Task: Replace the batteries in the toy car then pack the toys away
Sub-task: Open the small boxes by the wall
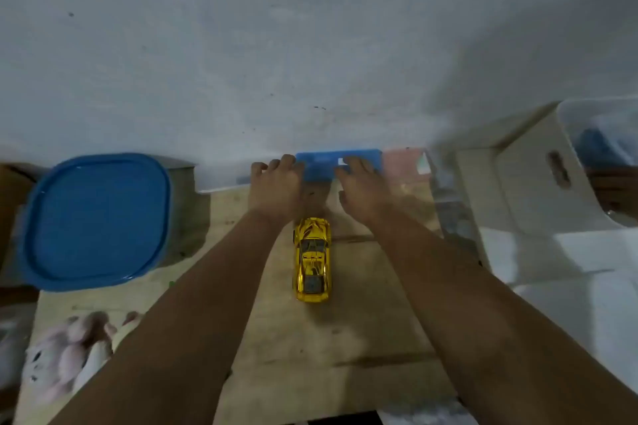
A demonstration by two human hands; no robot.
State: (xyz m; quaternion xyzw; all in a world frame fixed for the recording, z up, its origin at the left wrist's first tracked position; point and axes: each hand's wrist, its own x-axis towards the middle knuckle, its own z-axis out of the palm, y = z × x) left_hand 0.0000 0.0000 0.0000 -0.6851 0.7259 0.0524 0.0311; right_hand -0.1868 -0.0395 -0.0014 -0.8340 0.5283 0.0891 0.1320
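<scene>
A shiny yellow toy car point(312, 260) stands on the wooden table point(345, 338) between my forearms, nose pointing away from me. At the table's far edge, against the wall, lies a flat blue box point(322, 166). My left hand point(276, 183) curls its fingers round the box's left end. My right hand point(360, 186) grips the box's right half from the front, fingers bent over it. The picture is blurred, so the box's label is unreadable. A pink and white plush toy point(69, 352) lies at the near left of the table.
A container with a blue lid point(96, 217) stands at the left. A pale pink flat pack point(404, 162) lies just right of the blue box. White plastic bins point(538, 183) crowd the right side. A grey wall rises right behind the table.
</scene>
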